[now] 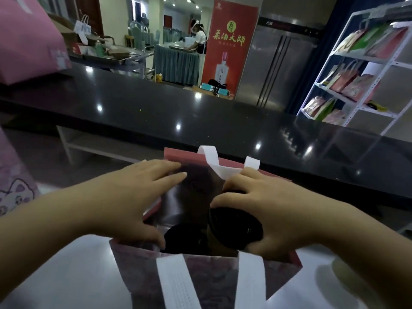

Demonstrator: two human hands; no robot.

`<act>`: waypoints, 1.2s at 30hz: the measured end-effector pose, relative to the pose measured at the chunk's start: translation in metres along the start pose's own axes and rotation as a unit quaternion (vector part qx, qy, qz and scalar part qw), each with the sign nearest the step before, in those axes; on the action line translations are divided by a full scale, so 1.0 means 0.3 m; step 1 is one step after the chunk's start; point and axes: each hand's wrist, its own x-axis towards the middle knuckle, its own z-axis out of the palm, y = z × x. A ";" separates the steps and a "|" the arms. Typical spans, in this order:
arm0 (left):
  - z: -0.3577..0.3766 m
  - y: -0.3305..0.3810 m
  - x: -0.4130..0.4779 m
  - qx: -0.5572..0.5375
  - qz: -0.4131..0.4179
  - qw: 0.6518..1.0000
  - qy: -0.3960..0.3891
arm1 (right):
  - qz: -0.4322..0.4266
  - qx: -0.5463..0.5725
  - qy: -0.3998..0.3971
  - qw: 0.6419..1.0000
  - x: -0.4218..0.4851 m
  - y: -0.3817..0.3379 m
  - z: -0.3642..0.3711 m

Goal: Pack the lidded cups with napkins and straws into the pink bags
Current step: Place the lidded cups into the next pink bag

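Note:
An open pink bag (138, 270) with white handles stands on the light counter right in front of me. My right hand (274, 210) grips a cup with a black lid (234, 226) at the bag's mouth, on its right side. A second black-lidded cup (182, 237) sits lower inside the bag, to the left. My left hand (131, 197) rests on the bag's left rim with straight fingers, thumb at the near edge, spreading the opening. No napkins or straws show.
A raised black counter (200, 112) runs across behind the bag. Another pink bag (24, 39) stands on it at far left, and one with a cat print (13, 186) is at my left. White shelves (361, 70) with packages stand at right. A person works far back.

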 end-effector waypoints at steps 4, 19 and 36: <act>0.023 0.008 0.004 0.000 0.014 1.000 0.003 | 0.002 -0.035 -0.066 0.997 0.012 0.002 0.002; 0.069 0.001 0.026 -0.001 0.067 0.997 0.030 | -0.008 -0.053 -0.189 0.980 0.128 -0.018 0.190; 0.065 0.011 0.019 0.008 0.033 0.999 0.007 | -0.079 -0.080 -0.187 0.976 0.119 -0.037 0.277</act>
